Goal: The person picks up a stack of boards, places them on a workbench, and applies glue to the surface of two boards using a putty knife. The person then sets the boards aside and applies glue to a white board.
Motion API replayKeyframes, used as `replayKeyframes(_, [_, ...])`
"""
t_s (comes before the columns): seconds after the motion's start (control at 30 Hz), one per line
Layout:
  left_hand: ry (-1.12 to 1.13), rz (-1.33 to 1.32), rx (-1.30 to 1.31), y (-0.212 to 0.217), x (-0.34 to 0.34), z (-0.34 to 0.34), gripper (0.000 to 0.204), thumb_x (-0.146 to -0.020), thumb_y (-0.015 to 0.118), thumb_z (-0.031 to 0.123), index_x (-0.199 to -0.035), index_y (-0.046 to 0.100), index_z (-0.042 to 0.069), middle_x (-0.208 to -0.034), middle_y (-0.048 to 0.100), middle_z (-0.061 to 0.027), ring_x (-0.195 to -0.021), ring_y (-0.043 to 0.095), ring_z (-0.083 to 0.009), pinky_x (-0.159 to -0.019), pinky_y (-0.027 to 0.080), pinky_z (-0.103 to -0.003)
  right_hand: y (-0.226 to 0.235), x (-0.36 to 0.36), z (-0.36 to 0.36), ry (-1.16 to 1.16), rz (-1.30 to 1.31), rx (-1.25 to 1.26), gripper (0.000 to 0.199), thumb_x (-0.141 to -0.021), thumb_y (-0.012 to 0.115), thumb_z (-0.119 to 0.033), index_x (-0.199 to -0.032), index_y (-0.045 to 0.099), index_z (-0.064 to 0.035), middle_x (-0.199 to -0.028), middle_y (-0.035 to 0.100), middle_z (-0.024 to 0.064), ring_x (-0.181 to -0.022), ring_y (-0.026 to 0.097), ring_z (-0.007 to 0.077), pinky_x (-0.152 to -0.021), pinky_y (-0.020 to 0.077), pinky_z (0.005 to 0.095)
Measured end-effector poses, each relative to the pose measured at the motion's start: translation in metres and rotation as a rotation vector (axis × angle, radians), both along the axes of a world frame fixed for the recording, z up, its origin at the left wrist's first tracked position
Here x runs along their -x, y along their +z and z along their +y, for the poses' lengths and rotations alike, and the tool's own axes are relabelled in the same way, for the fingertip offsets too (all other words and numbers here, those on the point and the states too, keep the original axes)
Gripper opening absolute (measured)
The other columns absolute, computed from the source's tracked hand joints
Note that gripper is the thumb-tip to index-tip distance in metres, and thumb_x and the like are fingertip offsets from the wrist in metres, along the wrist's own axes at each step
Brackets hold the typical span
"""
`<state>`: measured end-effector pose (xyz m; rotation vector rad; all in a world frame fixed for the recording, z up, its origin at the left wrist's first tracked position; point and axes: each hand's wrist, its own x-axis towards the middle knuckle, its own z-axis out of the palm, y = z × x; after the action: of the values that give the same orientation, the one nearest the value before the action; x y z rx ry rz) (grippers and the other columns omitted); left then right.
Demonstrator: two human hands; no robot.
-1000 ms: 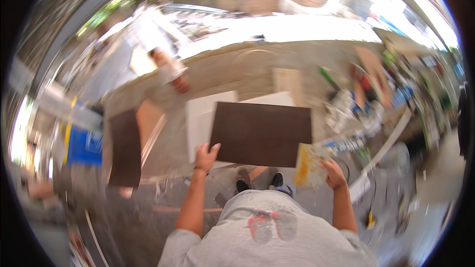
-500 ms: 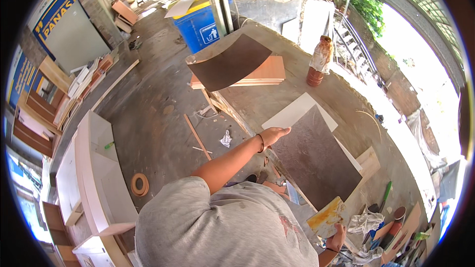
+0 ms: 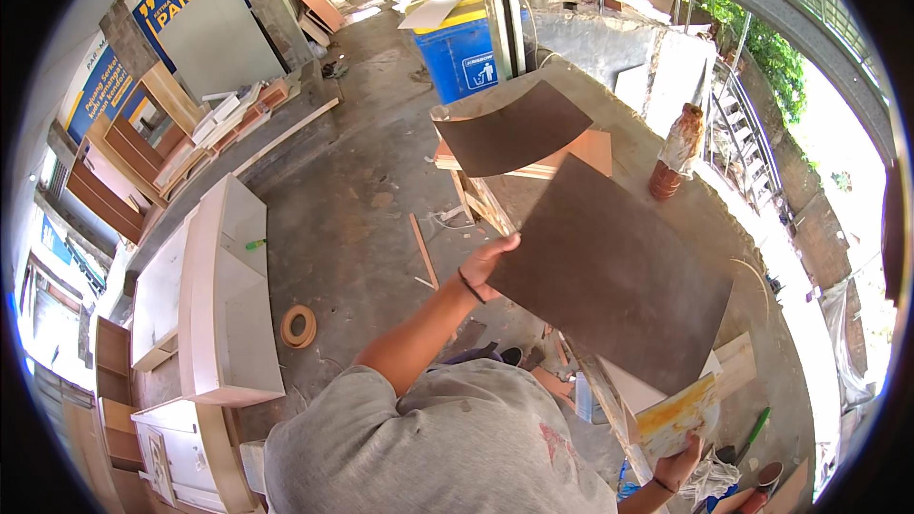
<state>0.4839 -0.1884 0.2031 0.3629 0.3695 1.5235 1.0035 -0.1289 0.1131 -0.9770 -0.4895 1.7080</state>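
Observation:
My left hand (image 3: 495,265) is closed on the left corner of a dark brown laminate sheet (image 3: 619,271), which is raised at that side above a pale board (image 3: 633,383) on the workbench. In my right hand (image 3: 678,462) is a thin, flat, pale piece with yellow-brown stains (image 3: 678,416). It is held beside the laminate's near edge and partly overlaps it in view. Another dark brown sheet (image 3: 514,131), curved, lies farther off on a stack of pinkish boards (image 3: 592,150).
A glue-smeared reddish-brown bottle-shaped container (image 3: 678,152) stands on the far right. Near my right hand are crumpled cloth (image 3: 716,478) and a green-handled tool (image 3: 754,435). White cabinets (image 3: 205,295), a tape roll (image 3: 298,326) and a blue bin (image 3: 459,57) stand or lie on the floor.
The view has swung left. My left hand has closed on the laminate and lifted it off the pale board. My right hand still holds the stained piece.

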Motion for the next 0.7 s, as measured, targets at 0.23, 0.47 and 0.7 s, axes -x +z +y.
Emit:
replayKeyframes(0.23, [0.445, -0.032, -0.213, 0.031, 0.127, -0.006, 0.042, -0.095, 0.051, 0.024, -0.128, 0.049, -0.002, -0.126, 0.057, -0.0182, -0.115, 0.057, -0.0317, -0.099, 0.047, -0.045, 0.012, 0.054, -0.01, -0.121, -0.015, 0.046, 0.048, -0.077, 0.054, -0.013, -0.123, 0.05, -0.0012, -0.124, 0.053, 0.0124, -0.117, 0.05, 0.0285, -0.097, 0.0423, 0.0432])
replayKeyframes(0.47, [0.698, 0.037, -0.329, 0.04, 0.327, 0.043, 0.035, -0.095, 0.053, 0.022, -0.124, 0.053, 0.002, -0.127, 0.058, -0.0143, -0.118, 0.055, -0.0301, -0.099, 0.046, -0.047, 0.019, 0.145, -0.013, -0.214, -0.059, 0.119, 0.06, -0.076, 0.056, -0.015, -0.133, 0.044, 0.0006, -0.129, 0.053, 0.0126, -0.119, 0.051, 0.0291, -0.1, 0.0424, 0.0425])
replayKeyframes(0.7, [0.703, 0.021, -0.176, -0.016, 0.503, 0.108, 0.032, -0.094, 0.055, 0.022, -0.119, 0.055, 0.002, -0.119, 0.062, -0.0133, -0.109, 0.061, -0.0299, -0.091, 0.053, -0.044, 0.027, 0.282, -0.006, -0.302, -0.169, 0.103, 0.06, -0.073, 0.055, -0.013, -0.13, 0.044, 0.0001, -0.124, 0.052, 0.0142, -0.113, 0.053, 0.0301, -0.094, 0.0452, 0.0438])
